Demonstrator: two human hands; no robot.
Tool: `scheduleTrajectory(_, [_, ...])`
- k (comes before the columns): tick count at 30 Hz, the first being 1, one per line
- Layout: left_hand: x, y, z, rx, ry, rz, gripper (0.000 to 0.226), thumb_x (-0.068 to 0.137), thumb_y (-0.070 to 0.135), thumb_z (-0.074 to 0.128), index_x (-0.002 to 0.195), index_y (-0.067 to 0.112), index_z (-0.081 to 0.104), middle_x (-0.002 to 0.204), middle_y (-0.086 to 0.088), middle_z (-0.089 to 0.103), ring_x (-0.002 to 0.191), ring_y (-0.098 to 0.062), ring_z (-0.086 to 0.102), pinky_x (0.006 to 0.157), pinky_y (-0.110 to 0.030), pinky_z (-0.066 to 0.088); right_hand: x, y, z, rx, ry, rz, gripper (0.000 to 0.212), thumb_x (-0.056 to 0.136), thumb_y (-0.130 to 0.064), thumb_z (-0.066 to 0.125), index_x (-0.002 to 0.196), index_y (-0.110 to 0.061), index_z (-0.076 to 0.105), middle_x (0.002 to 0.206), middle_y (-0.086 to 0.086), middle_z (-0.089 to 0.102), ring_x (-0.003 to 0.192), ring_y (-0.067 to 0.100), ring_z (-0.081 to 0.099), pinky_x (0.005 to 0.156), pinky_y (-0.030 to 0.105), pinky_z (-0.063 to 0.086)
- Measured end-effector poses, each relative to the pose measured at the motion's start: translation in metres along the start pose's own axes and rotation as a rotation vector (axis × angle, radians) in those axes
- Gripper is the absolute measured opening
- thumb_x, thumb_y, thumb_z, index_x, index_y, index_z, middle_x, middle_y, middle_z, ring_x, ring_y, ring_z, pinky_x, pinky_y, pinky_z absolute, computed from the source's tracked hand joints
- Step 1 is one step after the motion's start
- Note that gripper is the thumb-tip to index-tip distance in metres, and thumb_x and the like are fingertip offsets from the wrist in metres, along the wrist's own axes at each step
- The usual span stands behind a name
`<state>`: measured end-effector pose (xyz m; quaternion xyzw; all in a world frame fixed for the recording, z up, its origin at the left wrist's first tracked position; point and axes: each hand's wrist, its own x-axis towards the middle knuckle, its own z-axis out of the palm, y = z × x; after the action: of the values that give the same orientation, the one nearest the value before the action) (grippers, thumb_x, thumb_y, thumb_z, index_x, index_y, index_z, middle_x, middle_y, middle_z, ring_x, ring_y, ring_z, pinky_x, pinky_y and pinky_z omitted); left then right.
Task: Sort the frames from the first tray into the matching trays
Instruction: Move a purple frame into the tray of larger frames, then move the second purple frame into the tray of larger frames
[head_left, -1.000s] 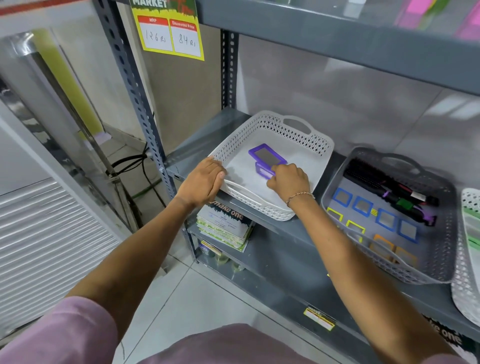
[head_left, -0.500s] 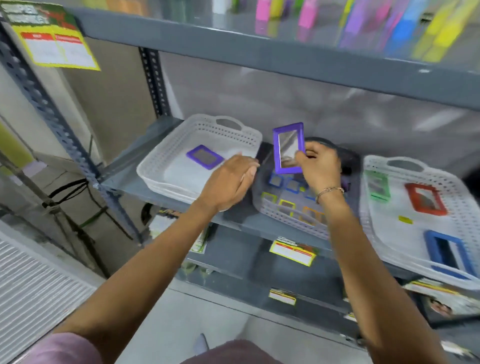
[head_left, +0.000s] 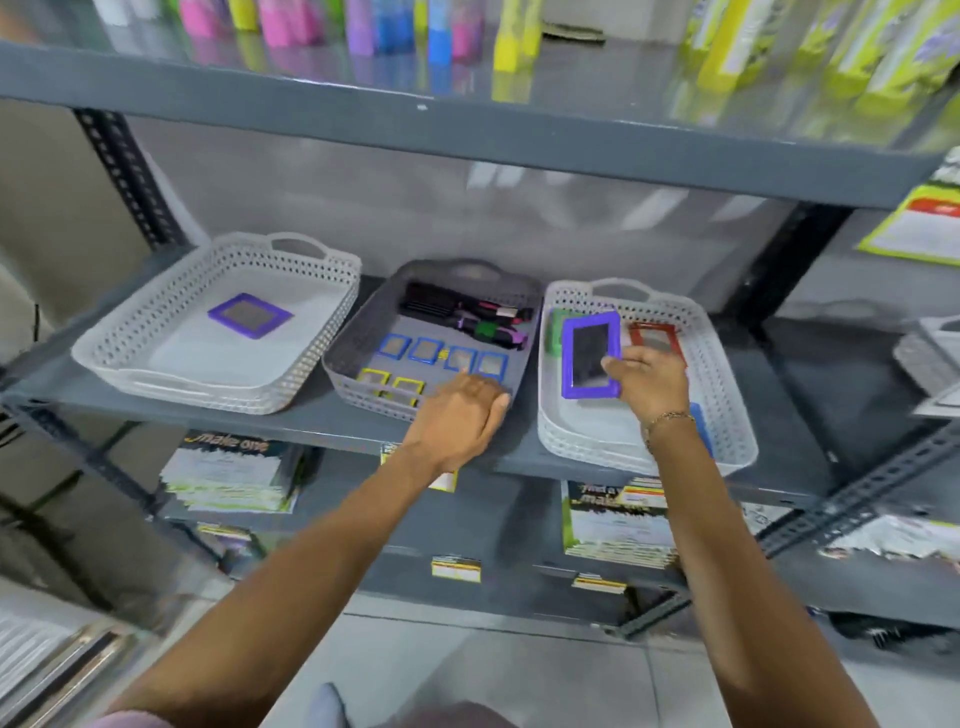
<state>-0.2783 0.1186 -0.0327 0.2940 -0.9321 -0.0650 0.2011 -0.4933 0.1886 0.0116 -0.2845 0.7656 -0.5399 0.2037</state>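
A: Starting at the left, what is on the shelf (head_left: 311, 421)?

B: Three trays in a row. The left white tray (head_left: 156, 364) holds one small purple frame (head_left: 250, 315), lying flat with bare floor all round it.

A: And the middle one?

B: The grey tray (head_left: 358, 343) carries four small blue frames (head_left: 425, 349) in a row, two yellow frames (head_left: 374, 378) that I can count in front of them, and a dark bundle of markers (head_left: 467, 317) at the back. The left hand (head_left: 457, 415) rests on its front right corner, fingers together and bent over the rim, gripping no frame.

A: The right side?

B: The right white tray (head_left: 727, 415) has a green frame (head_left: 558, 325) at its back left, a red frame (head_left: 652, 336) behind the hand and a blue frame (head_left: 701, 426) mostly hidden by the wrist. The right hand (head_left: 649, 387) pinches the large purple frame (head_left: 591, 355) by its right edge, over this tray's left half.

A: How does it lie?

B: Long axis front to back, face tilted toward the camera. The tray's front left floor is bare; whether the frame touches it I cannot tell.
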Motion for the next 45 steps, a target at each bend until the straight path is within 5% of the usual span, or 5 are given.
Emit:
scheduleTrajectory(7, [-0.005,0.012,0.011,0.212,0.008,-0.007,0.027,0.096,0.02,0.045,0.076,0.007,0.059,0.072,-0.018,0.067,0.068,-0.036,0.06,0.075,-0.041,0.045,0.015,0.033,-0.01,-0.204,-0.177,0.228,0.018,0.073,-0.006,0.074,0.064,-0.011,0.059,0.091,0.01,0.062,0.092,0.025,0.063,0.089,0.039,0.055])
scheduleTrajectory(13, [-0.005,0.009,0.014,0.241,0.079,0.07,0.02,0.092,0.014,0.047,0.08,0.006,0.061,0.067,-0.015,0.066,0.062,-0.033,0.06,0.078,-0.038,0.051,0.012,0.021,-0.004,-0.631,-0.33,0.262,0.053,0.077,-0.02,0.074,0.122,0.0,0.051,0.126,0.018,0.06,0.111,0.03,0.06,0.076,0.03,0.043])
scheduleTrajectory(26, [-0.006,0.001,0.019,0.275,-0.042,0.039,0.04,0.1,0.024,0.026,0.11,0.005,0.06,0.099,-0.015,0.069,0.098,-0.031,0.06,0.112,-0.039,0.026,0.002,0.011,0.007,-0.941,-0.325,0.207,0.031,0.071,-0.03,0.079,0.082,-0.007,0.061,0.098,0.01,0.071,0.098,0.028,0.067,0.068,0.028,0.044])
scheduleTrajectory(35, [-0.019,-0.065,-0.046,0.013,0.08,0.034,0.029,0.099,0.016,0.037,0.109,0.0,0.059,0.11,-0.016,0.065,0.108,-0.029,0.057,0.112,-0.032,0.024,0.011,-0.052,0.057,-0.741,-0.118,-0.123,0.021,0.08,-0.014,0.062,0.095,0.0,0.065,0.104,0.023,0.068,0.101,0.036,0.063,0.081,0.032,0.05])
scheduleTrajectory(45, [-0.13,-0.254,-0.155,0.099,0.116,-0.409,0.046,0.098,0.032,0.024,0.108,0.001,0.057,0.107,-0.021,0.064,0.102,-0.035,0.056,0.093,-0.035,0.037,-0.043,-0.151,0.277,-0.545,-0.376,-0.563,0.025,0.083,-0.014,0.053,0.086,0.0,0.073,0.1,0.024,0.07,0.097,0.037,0.065,0.083,0.032,0.049])
